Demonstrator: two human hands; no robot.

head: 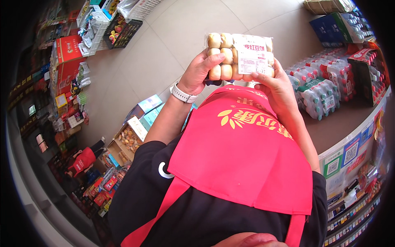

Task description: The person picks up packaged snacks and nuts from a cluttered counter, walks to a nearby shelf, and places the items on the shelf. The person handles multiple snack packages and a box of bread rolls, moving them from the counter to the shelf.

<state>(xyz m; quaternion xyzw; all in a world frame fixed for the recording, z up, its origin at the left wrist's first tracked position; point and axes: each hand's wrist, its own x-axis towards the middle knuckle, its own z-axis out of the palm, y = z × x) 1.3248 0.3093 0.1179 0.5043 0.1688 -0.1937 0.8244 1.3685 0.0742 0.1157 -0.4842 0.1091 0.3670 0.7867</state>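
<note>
A clear plastic pack of small golden buns (226, 56) is held up in front of my body, over the tiled floor. A white label with red and black print (252, 57) covers much of its right half. My left hand (197, 72) grips the pack's left end, thumb pressed on the upper face and fingers hidden beneath. On the right end, my right hand (276, 85) holds the lower corner, its thumb along the near edge. A white watch band (184, 94) circles my left wrist. Below the pack hangs my red apron (243, 160) with yellow print.
At right, shrink-wrapped bottle packs (321, 95) stand near cartons of bottles (367, 74) and a counter front with printed codes (342, 157). Left are a black crate of fruit (122, 34), red boxes (68, 49) and an open carton of packaged food (129, 139). Another person in red (83, 159) stands farther off.
</note>
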